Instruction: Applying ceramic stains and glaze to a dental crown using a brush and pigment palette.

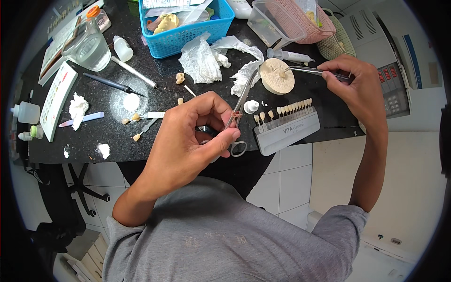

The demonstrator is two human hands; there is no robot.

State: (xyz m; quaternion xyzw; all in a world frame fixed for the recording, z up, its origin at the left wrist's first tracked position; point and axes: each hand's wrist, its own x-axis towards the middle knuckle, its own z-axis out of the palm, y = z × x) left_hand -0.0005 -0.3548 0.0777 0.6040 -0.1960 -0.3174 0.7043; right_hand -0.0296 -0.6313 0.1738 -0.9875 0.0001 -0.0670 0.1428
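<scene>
My left hand (195, 131) is closed around a hemostat (245, 94), whose finger ring shows below the hand. Its slim jaws point up and away, towards the left edge of a round beige disc (278, 85). Something reddish is wrapped around the hemostat by my fingertips. My right hand (357, 84) pinches metal tweezers (307, 71) from the right. The tweezer tips reach over the disc, at a small pale piece on its top; whether they grip it I cannot tell. Close by are a small white bottle (251, 106) and a grey tooth shade guide (291, 136) with several tooth tabs.
Crumpled tissue (202, 58) and a large syringe (290, 56) lie behind the disc. A blue basket (188, 43), a pink basket (324, 34) and a clear tub (268, 28) stand further back. Leftward are a glass jug (89, 47), brushes, loose tooth tabs and white powder. A machine (376, 56) borders the right.
</scene>
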